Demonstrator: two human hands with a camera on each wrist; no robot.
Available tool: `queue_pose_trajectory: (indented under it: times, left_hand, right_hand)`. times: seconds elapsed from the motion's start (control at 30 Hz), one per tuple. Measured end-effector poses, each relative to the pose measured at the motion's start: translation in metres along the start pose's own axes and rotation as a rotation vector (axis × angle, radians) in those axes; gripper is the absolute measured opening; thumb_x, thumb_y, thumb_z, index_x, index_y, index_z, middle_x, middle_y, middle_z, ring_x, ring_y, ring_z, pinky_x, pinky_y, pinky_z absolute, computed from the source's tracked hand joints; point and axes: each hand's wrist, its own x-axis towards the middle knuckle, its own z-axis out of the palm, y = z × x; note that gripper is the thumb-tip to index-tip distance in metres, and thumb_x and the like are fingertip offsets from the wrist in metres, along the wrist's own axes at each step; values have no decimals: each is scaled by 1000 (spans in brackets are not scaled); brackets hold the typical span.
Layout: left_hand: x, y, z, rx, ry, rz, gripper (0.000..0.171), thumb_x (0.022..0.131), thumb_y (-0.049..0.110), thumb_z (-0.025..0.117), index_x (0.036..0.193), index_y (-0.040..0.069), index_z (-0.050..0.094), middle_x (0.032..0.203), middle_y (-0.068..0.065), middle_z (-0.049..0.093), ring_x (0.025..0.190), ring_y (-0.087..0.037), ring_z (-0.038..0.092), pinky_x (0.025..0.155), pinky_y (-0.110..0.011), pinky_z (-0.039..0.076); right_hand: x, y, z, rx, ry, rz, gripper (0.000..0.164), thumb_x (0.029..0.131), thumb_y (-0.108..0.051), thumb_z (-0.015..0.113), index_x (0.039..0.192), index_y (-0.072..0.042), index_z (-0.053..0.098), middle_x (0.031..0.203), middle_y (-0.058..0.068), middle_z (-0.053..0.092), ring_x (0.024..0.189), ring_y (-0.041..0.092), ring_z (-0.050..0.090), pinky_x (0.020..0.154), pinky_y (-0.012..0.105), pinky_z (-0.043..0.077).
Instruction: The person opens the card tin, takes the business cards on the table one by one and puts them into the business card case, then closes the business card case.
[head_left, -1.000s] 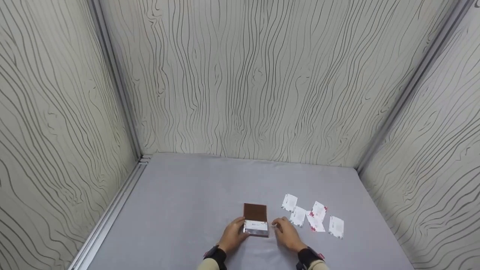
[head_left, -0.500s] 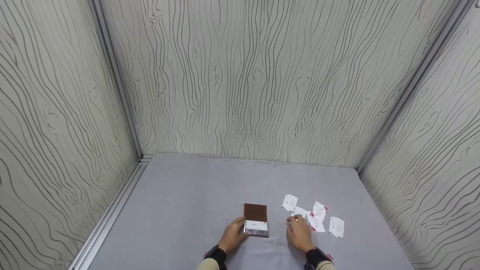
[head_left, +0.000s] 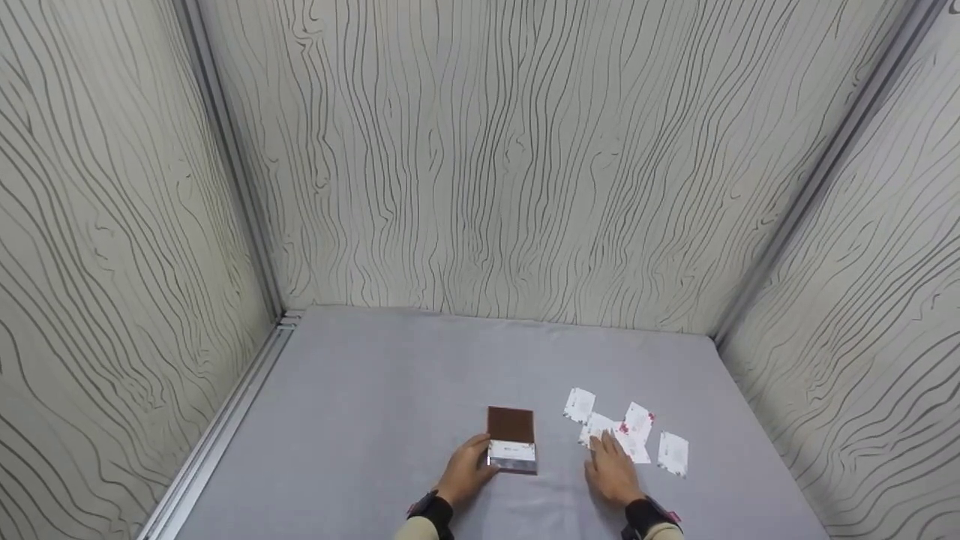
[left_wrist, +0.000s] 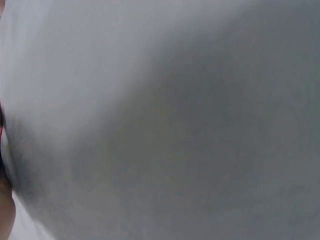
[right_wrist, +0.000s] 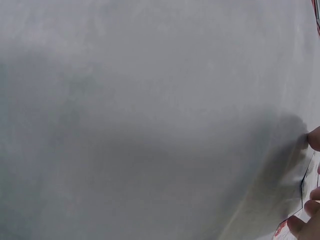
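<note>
A small box (head_left: 513,464) with its brown lid (head_left: 511,425) folded back lies on the grey cloth in the head view, white cards inside. My left hand (head_left: 465,471) grips its left side, thumb at the front corner and fingers toward the back. To the right, my right hand (head_left: 612,471) reaches with extended fingers over a green-cornered white card (head_left: 597,426) and a card with red flowers (head_left: 640,450), partly covering both. The right wrist view catches only fingertips (right_wrist: 295,226) at a card's edge. In the left wrist view a bit of finger (left_wrist: 6,207) shows.
Three more printed cards lie about the right hand: one behind to the left (head_left: 580,405), one with red flowers (head_left: 637,418), and one at far right (head_left: 673,454). Wood-patterned panels (head_left: 480,165) enclose the cloth-covered table (head_left: 375,390) at back and sides.
My right hand has moved right, away from the box's side and onto the loose cards, its fingers straightening. The left hand and the box have stayed put.
</note>
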Motion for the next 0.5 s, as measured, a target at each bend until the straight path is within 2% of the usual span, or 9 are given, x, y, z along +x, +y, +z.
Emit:
queue_pose_trajectory:
  times: [0.2, 0.37, 0.5]
  left_hand:
    - [0, 0, 1, -4, -4, -20, 45, 85, 10, 76, 123, -11, 61, 130, -22, 59, 123, -38, 55, 105, -47, 44]
    - [1, -2, 2, -5, 9, -3, 45, 85, 8, 76, 122, -12, 61, 129, -23, 60, 122, -38, 56, 105, -47, 45]
    - [0, -1, 2, -2, 15, 10, 44, 84, 7, 76, 121, -12, 62, 129, -23, 60, 121, -38, 56, 104, -47, 45]
  right_hand:
    - [0, 0, -1, -11, -48, 22, 40, 90, -7, 59, 124, 14, 55, 134, 40, 45, 128, 55, 39, 104, 68, 33]
    - [0, 1, 1, -14, -21, 22, 33, 89, -5, 61, 119, 10, 59, 128, 38, 50, 122, 55, 44, 100, 68, 37]
    - [1, 2, 4, -32, -4, 33, 37, 88, -6, 63, 121, 9, 58, 119, 31, 55, 115, 52, 47, 94, 66, 41]
